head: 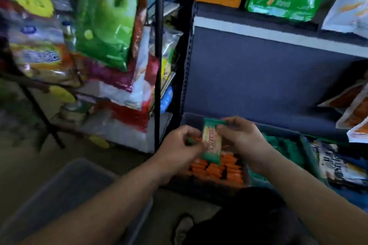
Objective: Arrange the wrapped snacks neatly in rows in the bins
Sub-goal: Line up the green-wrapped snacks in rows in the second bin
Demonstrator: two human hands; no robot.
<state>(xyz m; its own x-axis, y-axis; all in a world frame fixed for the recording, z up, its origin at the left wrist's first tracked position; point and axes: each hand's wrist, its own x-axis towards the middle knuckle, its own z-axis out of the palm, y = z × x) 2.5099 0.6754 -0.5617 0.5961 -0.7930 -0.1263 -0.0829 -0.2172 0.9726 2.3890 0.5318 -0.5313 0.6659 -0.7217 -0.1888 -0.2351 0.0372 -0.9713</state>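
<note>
Snack packet (212, 141) held upright over the near bin (189, 120), above rows of orange snacks (217, 171). Right hand (241, 137) pinches its top right edge. Left hand (179, 145) curls on its left edge, grip blurred. Open room behind, up to the blue back panel (258, 75). Black post (159, 65) close on the left. Bin's near rim hidden by dark clothing (249, 215).
</note>
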